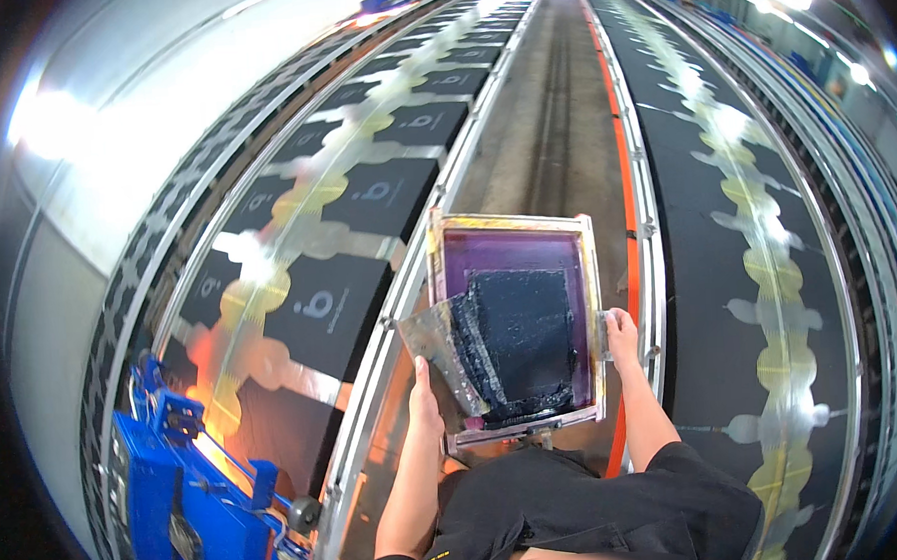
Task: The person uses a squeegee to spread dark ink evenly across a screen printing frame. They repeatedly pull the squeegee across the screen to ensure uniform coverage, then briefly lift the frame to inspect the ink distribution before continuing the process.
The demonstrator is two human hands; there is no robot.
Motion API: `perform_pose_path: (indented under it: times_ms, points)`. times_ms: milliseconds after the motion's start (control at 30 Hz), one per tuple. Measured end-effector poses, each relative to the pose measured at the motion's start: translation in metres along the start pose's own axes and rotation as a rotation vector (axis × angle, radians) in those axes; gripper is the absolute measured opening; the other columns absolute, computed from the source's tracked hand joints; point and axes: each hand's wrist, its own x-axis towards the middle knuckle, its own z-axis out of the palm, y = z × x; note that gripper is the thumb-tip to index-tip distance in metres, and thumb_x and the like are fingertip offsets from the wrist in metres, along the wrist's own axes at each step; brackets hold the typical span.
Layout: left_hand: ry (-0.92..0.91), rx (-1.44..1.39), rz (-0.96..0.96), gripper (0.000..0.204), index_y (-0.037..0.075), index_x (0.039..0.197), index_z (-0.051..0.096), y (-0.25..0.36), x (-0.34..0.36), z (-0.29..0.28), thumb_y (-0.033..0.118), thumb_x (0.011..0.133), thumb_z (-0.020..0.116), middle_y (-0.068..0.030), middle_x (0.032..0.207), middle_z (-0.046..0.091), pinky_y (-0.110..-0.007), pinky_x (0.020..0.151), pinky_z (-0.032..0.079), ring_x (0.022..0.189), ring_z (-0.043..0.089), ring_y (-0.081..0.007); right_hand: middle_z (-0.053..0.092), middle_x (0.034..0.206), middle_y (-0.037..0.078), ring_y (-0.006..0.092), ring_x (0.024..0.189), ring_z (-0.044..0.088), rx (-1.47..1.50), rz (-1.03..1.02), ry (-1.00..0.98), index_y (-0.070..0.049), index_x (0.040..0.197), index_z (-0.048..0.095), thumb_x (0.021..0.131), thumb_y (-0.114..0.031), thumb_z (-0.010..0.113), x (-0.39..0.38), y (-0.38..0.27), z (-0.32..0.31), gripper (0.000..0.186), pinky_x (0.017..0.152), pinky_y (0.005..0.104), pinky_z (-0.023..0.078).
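Head view: between the two hands, close before the torso, lies a pale-edged rectangular printing frame with purple mesh [592, 274], its long axis pointing away from the body. A flat, ink-smeared metal plate [442, 355] slants over its left side, nearer the left hand [427, 409]; that thumb rests against the plate's edge, but hidden fingers leave its grasp unclear. The right hand [621, 338] curls round the frame's right-hand handle, forearm angled inward. Beyond, a long black-surfaced table [695, 299] stretches away on the right.
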Motion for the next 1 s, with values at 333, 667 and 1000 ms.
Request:
perform_pose_path:
  times_ms: [333,667,1000]
  points:
    - [0.101,0.315,0.006,0.101,-0.008,0.15,0.058,-0.023,0.042,-0.022,0.079,0.097,0.059,-0.023,0.16,0.054,-0.043,0.125,0.035,0.148,0.049,-0.0308,0.071,0.113,0.006,0.017,0.101,0.066,0.27,0.025,-0.169,-0.004,0.13,0.069,0.11,-0.028,0.064,0.034,0.137,0.005,0.032,0.09,0.0355,0.055]
    - [0.023,0.422,0.29,0.096,-0.003,0.148,0.062,0.029,-0.025,-0.089,0.08,0.1,0.052,-0.0207,0.16,0.055,-0.044,0.125,0.034,0.148,0.049,-0.0304,0.039,0.067,-0.009,0.0024,0.05,0.032,0.726,0.269,-0.204,-0.014,0.109,0.071,0.108,-0.049,0.064,-0.018,-0.011,0.096,0.036,0.043,0.0231,0.023]
    - [0.439,0.633,0.664,0.093,0.009,0.164,0.047,0.28,-0.322,-0.257,0.075,0.1,0.059,-0.0205,0.172,0.039,-0.05,0.13,0.025,0.159,0.034,-0.0319,0.072,0.083,0.009,0.0237,0.081,0.072,0.91,0.388,-1.282,-0.01,0.098,0.065,0.115,-0.048,0.049,-0.327,-0.199,0.197,0.045,0.08,0.0433,0.058]
